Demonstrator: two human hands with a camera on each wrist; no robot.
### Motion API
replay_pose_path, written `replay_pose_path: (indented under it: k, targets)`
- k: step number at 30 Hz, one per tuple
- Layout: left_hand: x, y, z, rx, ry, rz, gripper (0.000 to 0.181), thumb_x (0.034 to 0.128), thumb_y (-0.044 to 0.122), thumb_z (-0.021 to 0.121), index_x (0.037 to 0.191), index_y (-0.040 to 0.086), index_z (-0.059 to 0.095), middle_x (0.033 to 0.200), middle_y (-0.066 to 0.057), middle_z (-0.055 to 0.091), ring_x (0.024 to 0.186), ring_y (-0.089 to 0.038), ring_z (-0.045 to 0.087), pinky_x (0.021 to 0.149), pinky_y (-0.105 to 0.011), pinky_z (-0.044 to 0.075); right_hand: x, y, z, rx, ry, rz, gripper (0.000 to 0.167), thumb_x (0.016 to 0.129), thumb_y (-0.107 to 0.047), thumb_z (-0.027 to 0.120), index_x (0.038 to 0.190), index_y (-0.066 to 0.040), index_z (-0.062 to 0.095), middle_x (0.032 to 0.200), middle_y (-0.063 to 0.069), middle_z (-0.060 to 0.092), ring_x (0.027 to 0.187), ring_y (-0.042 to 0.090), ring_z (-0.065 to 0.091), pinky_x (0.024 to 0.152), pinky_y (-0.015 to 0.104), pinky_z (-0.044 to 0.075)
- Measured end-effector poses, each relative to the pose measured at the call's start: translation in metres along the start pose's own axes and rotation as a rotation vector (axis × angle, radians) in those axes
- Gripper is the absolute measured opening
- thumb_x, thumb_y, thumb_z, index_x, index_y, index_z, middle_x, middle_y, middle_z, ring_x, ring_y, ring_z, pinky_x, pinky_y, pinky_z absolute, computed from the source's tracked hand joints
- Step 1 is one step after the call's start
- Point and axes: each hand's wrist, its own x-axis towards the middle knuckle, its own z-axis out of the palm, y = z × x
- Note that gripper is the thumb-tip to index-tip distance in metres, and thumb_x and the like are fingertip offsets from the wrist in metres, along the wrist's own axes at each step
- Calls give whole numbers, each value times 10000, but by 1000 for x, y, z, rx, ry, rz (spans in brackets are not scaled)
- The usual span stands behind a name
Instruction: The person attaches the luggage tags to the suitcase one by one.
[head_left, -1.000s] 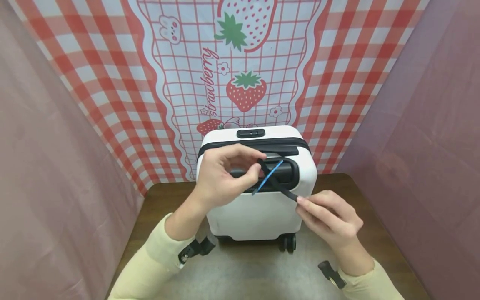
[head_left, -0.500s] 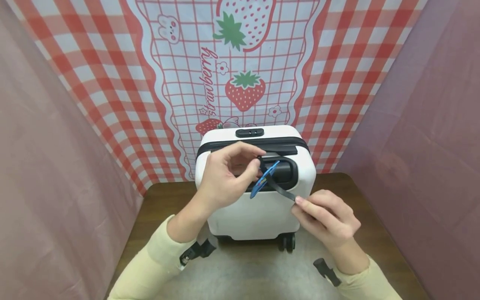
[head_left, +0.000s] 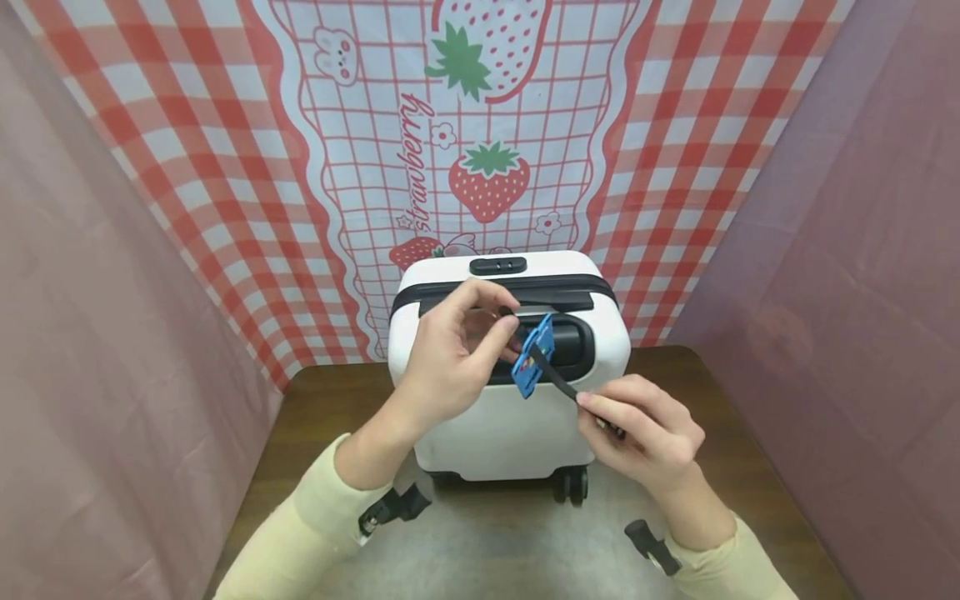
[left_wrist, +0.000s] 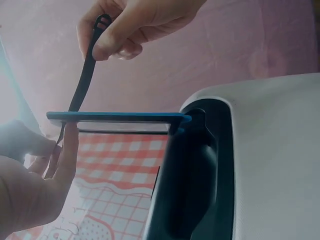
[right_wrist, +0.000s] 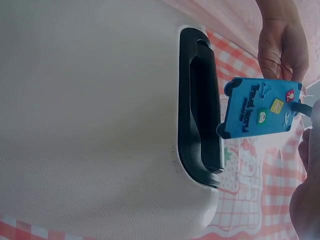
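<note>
A blue luggage tag (head_left: 534, 357) hangs on a black strap (head_left: 558, 382) between my hands, in front of a white suitcase (head_left: 502, 433). My left hand (head_left: 450, 358) pinches the strap behind the tag between thumb and fingers. On the other side, my right hand (head_left: 648, 429) pinches the strap near its slotted end, which shows in the left wrist view. The right wrist view shows the tag's face (right_wrist: 260, 107), with raised lettering and small coloured pictures. Edge-on in the left wrist view, the tag (left_wrist: 117, 117) lies close to the suitcase's recessed black handle (left_wrist: 200, 165).
The suitcase stands upright on a brown wooden table (head_left: 315, 417), its black wheels (head_left: 572, 483) toward me. Behind it hangs a red-and-white checked strawberry cloth (head_left: 491, 183). Pink curtains (head_left: 112, 333) close off both sides.
The tag has turned from edge-on so that its printed face shows. My right hand has moved slightly left along the strap, and the strap's end now sticks out past its fingers.
</note>
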Motion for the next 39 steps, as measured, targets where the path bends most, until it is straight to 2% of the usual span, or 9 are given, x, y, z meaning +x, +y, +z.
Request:
replay_pose_path:
  k: [4, 8, 14, 20, 24, 28, 34, 37, 39]
  targets:
    - [0, -2, -1, 63, 14, 23, 129, 1033, 11, 635, 1160, -9, 648, 1077, -168, 685, 879, -223, 765, 806, -265, 664, 0, 2, 1, 10, 4, -11, 226, 890, 19, 782, 691, 100, 709, 631, 195, 611, 518, 223, 493, 516, 229, 409]
    - [1, -3, -2, 81, 20, 32, 117, 1026, 23, 651, 1143, 21, 662, 1039, -148, 707, 877, -187, 754, 827, -260, 659, 1, 5, 1, 17, 19, -41, 211, 888, 27, 790, 707, 107, 718, 645, 207, 616, 542, 253, 523, 558, 250, 467]
    - [2, -4, -2, 22, -6, 37, 111, 1059, 6, 592, 1168, -9, 604, 1021, -161, 650, 753, -216, 753, 715, -281, 664, 2, 8, 2, 30, -24, -62, 204, 908, -9, 809, 747, 97, 743, 656, 208, 618, 537, 253, 527, 531, 280, 474]
    - [4, -4, -4, 33, 10, 60, 153, 1051, 9, 605, 1203, -9, 612, 1016, -161, 648, 703, -191, 744, 660, -280, 656, 1, 8, 3, 14, -83, -49, 251, 922, -38, 809, 732, 110, 739, 655, 199, 630, 529, 239, 533, 485, 281, 467]
    - [6, -6, -6, 40, 29, 79, 167, 1035, 1, 628, 1201, -14, 631, 1028, -165, 647, 695, -201, 742, 643, -280, 654, 0, 6, 4, 4, -88, -48, 234, 921, -11, 792, 727, 108, 737, 642, 193, 636, 514, 223, 525, 467, 245, 433]
    - [8, -9, -10, 23, 36, 89, 196, 1015, -11, 655, 1209, -32, 640, 1004, -166, 659, 718, -225, 756, 668, -295, 663, -1, 6, 6, 20, -39, -65, 245, 902, 12, 806, 699, 102, 702, 638, 199, 642, 523, 249, 557, 519, 262, 500]
    - [13, -16, -20, 8, 38, 67, 221, 1002, -6, 680, 1221, -15, 651, 996, -151, 687, 791, -235, 774, 718, -315, 675, 0, 7, 4, 41, 22, -72, 259, 882, 0, 834, 698, 100, 681, 650, 209, 630, 544, 273, 564, 647, 265, 598]
    - [16, -21, -29, 44, 55, 63, 209, 996, 6, 695, 1203, -8, 666, 1002, -148, 710, 809, -241, 775, 737, -322, 676, 0, 8, 2, 18, 30, -61, 260, 884, -10, 834, 703, 96, 679, 657, 210, 631, 564, 285, 570, 714, 261, 620]
    - [18, -26, -35, 97, 67, 62, 207, 988, 22, 714, 1190, -3, 682, 1029, -147, 737, 842, -239, 780, 769, -330, 677, -1, 8, 1, -8, 38, -46, 259, 884, -13, 831, 703, 92, 678, 657, 211, 632, 576, 301, 580, 756, 260, 628]
